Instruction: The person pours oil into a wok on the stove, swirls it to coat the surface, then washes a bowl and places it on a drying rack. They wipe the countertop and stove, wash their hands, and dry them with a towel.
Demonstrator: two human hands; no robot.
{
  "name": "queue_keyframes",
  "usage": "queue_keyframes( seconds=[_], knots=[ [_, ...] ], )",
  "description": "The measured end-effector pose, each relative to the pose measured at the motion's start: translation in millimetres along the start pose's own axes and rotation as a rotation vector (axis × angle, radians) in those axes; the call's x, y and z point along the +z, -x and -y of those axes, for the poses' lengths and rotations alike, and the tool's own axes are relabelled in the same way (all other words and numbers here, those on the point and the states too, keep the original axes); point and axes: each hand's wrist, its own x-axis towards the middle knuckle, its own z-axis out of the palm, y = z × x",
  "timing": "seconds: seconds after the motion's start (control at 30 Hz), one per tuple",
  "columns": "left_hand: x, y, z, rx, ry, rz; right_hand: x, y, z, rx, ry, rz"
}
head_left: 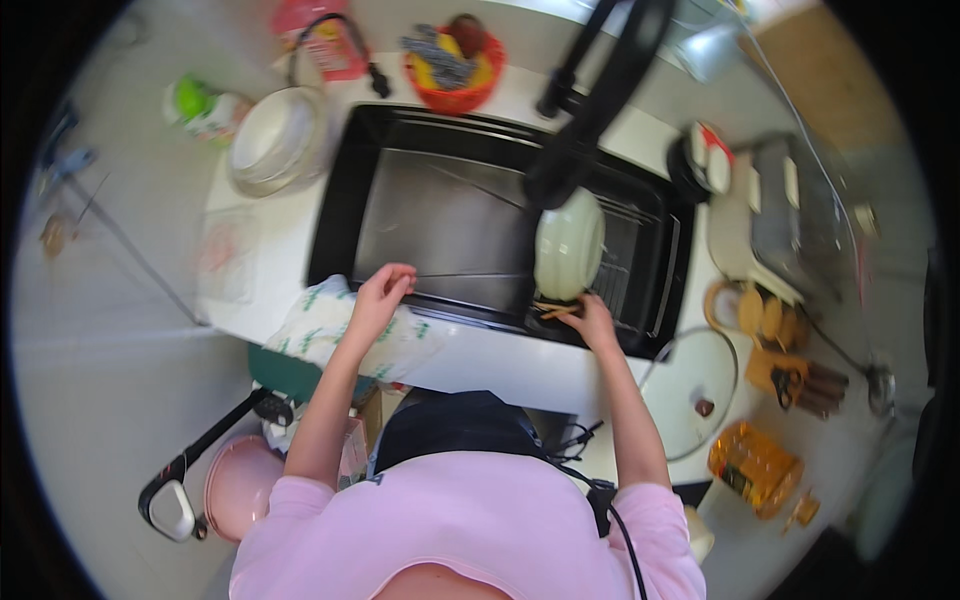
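Observation:
Over the near left edge of the black sink (335,215), my left hand (383,293) has its fingers curled in, and nothing shows between them. Beneath it lies a white cloth with green print (318,335), draped over the counter's front edge. On the right side of the sink stands a pale green dish (570,245), tilted on its edge. My right hand (592,322) is at the dish's near end, fingers closed around some thin light-wood sticks (556,309) that look like chopsticks. Its grip is partly hidden.
A black faucet (585,130) hangs over the sink. White bowls (272,140) stand left, a red basket (455,85) behind. To the right are a glass lid (695,390), a knife block (795,382) and an oil bottle (755,468). A pink basin (243,487) sits lower left.

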Motion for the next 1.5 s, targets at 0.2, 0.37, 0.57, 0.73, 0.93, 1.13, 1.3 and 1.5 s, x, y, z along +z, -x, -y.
queue_keyframes(
  seconds=[0.2, 0.37, 0.57, 0.73, 0.93, 1.13, 1.3, 1.5],
  knots=[
    [-119.4, -26.8, -33.1, -0.034, 0.507, -0.542, -50.0, 28.1, 43.5, -0.03, 0.448, -0.023],
    [-215.9, -67.0, -53.5, 0.185, 0.091, -0.959, -99.3, 35.9, 167.5, -0.216, -0.032, -0.035],
    [-268.9, -128.5, -80.0, -0.227, -0.268, -0.544, -49.7, -16.1, 326.6, -0.58, -0.344, 0.217],
    [-223.2, -150.8, -109.5, -0.357, -0.27, -0.751, 34.4, -132.4, 439.5, -0.575, -0.488, 0.149],
    [-229.0, -145.8, -93.3, -0.19, -0.033, -0.806, 69.1, -164.1, 510.2, -0.091, -0.726, 0.445],
    [-228.8, -149.4, -88.6, -0.152, 0.021, -0.803, 93.4, -181.8, 516.0, 0.096, -0.863, 0.406],
    [-224.9, -140.2, -94.1, -0.069, 0.081, -0.823, 87.3, -173.1, 514.4, -0.069, -0.827, 0.37],
    [-222.0, -95.3, -106.4, 0.211, 0.165, -0.803, 74.4, -113.0, 516.2, -0.432, -0.791, 0.085]
  ],
)
